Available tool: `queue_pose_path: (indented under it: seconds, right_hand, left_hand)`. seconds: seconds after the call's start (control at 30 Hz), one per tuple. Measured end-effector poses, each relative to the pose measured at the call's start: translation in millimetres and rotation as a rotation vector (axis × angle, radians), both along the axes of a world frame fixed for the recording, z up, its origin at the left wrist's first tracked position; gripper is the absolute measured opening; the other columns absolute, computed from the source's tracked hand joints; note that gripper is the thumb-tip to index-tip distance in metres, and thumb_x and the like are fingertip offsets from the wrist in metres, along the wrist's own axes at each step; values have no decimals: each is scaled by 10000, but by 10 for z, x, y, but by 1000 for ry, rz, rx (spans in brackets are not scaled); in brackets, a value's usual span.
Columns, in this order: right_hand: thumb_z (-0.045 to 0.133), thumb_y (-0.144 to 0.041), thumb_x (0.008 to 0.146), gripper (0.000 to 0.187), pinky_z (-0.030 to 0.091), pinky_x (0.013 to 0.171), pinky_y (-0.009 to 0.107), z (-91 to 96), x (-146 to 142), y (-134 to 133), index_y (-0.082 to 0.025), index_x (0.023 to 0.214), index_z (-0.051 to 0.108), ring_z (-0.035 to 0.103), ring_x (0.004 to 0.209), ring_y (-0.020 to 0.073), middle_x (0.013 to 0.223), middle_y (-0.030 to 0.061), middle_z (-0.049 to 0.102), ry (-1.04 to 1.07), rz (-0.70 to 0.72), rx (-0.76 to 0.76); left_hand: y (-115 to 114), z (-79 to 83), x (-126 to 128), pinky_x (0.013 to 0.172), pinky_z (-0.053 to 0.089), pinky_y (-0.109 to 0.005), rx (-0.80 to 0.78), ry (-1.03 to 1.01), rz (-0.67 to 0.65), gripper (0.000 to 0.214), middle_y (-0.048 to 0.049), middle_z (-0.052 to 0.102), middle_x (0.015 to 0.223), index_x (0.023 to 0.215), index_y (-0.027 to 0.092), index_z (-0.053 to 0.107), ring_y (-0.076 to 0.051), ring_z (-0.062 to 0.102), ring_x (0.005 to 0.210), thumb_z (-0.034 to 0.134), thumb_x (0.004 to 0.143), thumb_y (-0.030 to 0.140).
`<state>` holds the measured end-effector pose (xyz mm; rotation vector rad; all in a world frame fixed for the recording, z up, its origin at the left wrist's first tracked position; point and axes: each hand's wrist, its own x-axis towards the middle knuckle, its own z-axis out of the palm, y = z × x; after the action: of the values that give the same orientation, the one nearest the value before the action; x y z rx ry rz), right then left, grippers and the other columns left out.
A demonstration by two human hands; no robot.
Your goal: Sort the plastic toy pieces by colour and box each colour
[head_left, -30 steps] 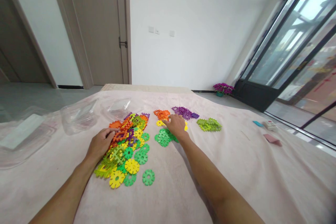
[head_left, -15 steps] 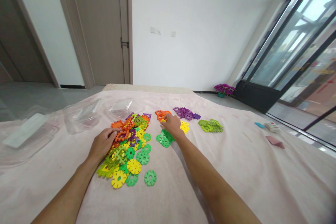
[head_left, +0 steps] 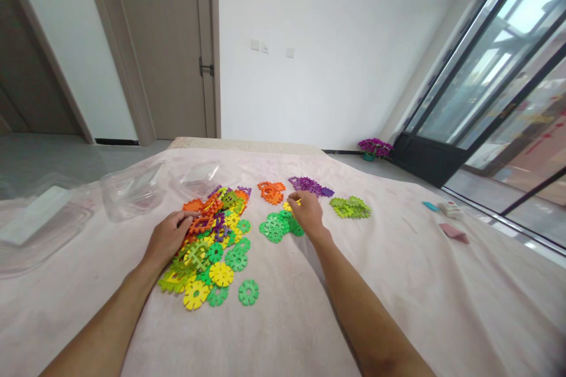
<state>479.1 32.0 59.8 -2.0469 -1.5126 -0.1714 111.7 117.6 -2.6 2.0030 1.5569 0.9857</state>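
Observation:
A mixed heap of plastic interlocking pieces [head_left: 215, 253] lies left of centre: orange, purple, olive, yellow and green, some round and notched, some square. My left hand [head_left: 167, 238] rests at the heap's left side, fingers extended with tips touching orange pieces [head_left: 202, 224]. My right hand [head_left: 308, 213] is closed in a pinch, with a yellow notched disc [head_left: 290, 205] partly showing under its fingertips. It hovers over the spot of the yellow pile, which it hides. Close to it are a green pile [head_left: 275, 227], an orange pile [head_left: 271, 192] and a purple pile [head_left: 307, 185].
A lime-green pile [head_left: 351, 207] sits further right. Clear plastic containers [head_left: 132, 191] stand at the left on the pink cloth [head_left: 283, 318]. A blue item [head_left: 430, 207], a small white box [head_left: 450, 210] and a pink scrap [head_left: 454, 233] lie at the right.
My right hand has moved right, from beside the orange pile to over the yellow pieces, uncovering the orange pile. My left hand stays on the heap. The view has shifted slightly.

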Motion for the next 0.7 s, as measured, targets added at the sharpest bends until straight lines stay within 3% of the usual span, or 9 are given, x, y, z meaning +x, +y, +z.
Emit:
queue_pose_path:
  seconds: [0.1, 0.2, 0.3, 0.43, 0.7]
  right_hand:
    - [624, -294, 920, 151, 397, 885, 303, -104, -393, -47, -242, 963, 759, 602, 974, 202, 985, 30, 736, -56, 250, -73]
    - [612, -398, 947, 222, 381, 901, 327, -167, -725, -68, -255, 1034, 758, 576, 1028, 222, 1032, 49, 726, -136, 383, -96]
    - [564, -500, 964, 332, 367, 904, 357, -191, -916, -59, -255, 1107, 737, 543, 1087, 249, 1098, 75, 704, -196, 400, -127]
    - [601, -529, 933, 342, 357, 878, 359, -215, -996, -25, -252, 1077, 739, 538, 1084, 255, 1084, 73, 704, -209, 403, -202]
    - [712, -497, 867, 291, 347, 868, 333, -255, -968, -26, -284, 1061, 747, 564, 1047, 232, 1027, 29, 737, -136, 398, -126]
  left_hand:
    - [5, -12, -9, 1025, 454, -333, -11, -11, 3, 389, -31, 733, 1177, 1045, 245, 756, -237, 653, 1110, 467, 876, 444]
    - [7, -16, -14, 1026, 452, -331, -11, -12, -1, 387, -26, 729, 1185, 1050, 251, 755, -234, 650, 1118, 465, 878, 442]
    - [12, -19, -12, 1024, 450, -333, -12, 3, 0, 395, -33, 726, 1187, 1056, 245, 754, -237, 647, 1118, 459, 882, 443]
    - [17, -15, -8, 1025, 449, -339, -4, 19, 0, 409, -42, 724, 1192, 1067, 237, 753, -241, 645, 1118, 449, 887, 444]
    - [5, 4, -7, 1019, 451, -341, -17, 13, 3, 399, -37, 721, 1204, 1065, 246, 752, -242, 644, 1124, 456, 883, 443]
